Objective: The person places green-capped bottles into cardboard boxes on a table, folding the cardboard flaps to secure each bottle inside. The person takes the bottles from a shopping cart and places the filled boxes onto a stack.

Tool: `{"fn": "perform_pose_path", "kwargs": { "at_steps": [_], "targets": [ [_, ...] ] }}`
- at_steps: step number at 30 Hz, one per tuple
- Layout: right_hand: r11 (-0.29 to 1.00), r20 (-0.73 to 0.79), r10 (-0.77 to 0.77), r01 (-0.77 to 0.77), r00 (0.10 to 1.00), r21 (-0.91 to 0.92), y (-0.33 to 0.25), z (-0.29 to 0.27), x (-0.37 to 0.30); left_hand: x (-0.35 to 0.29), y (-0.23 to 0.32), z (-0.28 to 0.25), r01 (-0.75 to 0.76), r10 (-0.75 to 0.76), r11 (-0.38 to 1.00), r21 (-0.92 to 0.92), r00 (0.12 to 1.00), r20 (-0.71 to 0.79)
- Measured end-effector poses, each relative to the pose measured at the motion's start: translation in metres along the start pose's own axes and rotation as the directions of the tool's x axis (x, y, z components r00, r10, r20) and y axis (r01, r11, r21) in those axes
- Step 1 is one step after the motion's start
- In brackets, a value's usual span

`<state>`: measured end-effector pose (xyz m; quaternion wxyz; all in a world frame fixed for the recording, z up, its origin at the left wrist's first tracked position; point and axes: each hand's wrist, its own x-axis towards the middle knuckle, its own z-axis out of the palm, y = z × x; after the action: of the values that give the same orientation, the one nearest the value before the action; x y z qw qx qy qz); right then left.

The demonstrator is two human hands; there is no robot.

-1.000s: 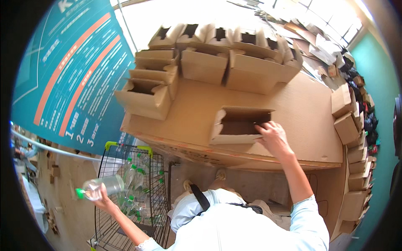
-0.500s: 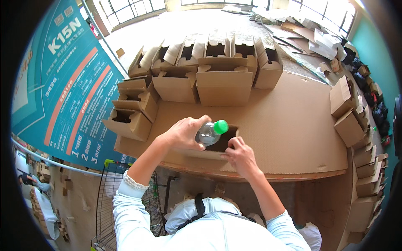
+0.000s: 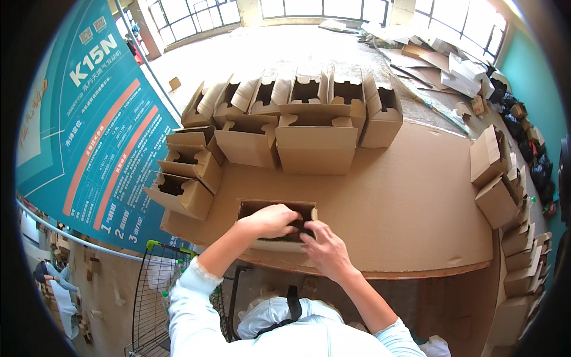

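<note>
Rows: We've got upright tan cardboard boxes [image 3: 315, 149] here, matte and stiff, flaps raised, edges notched.
Tabletop: Under them, a broad, flat brown cardboard tabletop [image 3: 416, 202], smooth across its bare right side.
Room: Beyond, we get a pale, glaring floor [image 3: 226, 47], gridded windows [image 3: 321, 8] and a teal wall [image 3: 529, 77]; off left, a blue-green printed banner [image 3: 107, 137] and a black wire cart [image 3: 143, 297].
Front box: Near the tabletop's front edge we have a long, open-topped brown cardboard box [image 3: 279, 245], thin-walled, dark inside.
Left hand: The bare left hand [image 3: 270, 221] arches over the opening, fingers curled down inside; we can't tell what they hold.
Right hand: The bare right hand [image 3: 326, 247] is at the box's right end, fingers bent, slightly parted; we can't tell if they pinch anything.
</note>
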<state>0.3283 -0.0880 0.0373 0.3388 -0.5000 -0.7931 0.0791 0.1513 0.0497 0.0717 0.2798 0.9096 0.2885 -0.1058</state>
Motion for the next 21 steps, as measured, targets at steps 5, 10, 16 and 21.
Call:
{"fn": "perform_pose_path", "kwargs": {
  "at_steps": [5, 10, 16, 21],
  "targets": [
    [0.959, -0.211, 0.217, -0.168, 0.953, 0.228, 0.007, -0.006, -0.012, -0.109, 0.018, -0.002, -0.074, -0.155, 0.962, -0.261, 0.640, -0.752],
    [0.983, -0.050, 0.121, -0.113, 0.991, 0.145, 0.016, 0.041, -0.017, -0.113, -0.012, 0.095, -0.078, -0.429, 0.867, -0.493, 0.388, -0.816],
    [0.967, -0.164, 0.227, -0.242, 0.960, -0.076, 0.004, 0.019, 0.038, -0.093, -0.029, 0.063, 0.182, -0.461, 0.887, -0.424, 0.378, -0.803],
    [0.961, -0.021, 0.116, -0.118, 0.993, -0.251, 0.005, 0.006, 0.073, -0.093, -0.044, 0.043, 0.267, -0.180, 0.964, -0.006, 0.633, -0.753]
  ]
}}
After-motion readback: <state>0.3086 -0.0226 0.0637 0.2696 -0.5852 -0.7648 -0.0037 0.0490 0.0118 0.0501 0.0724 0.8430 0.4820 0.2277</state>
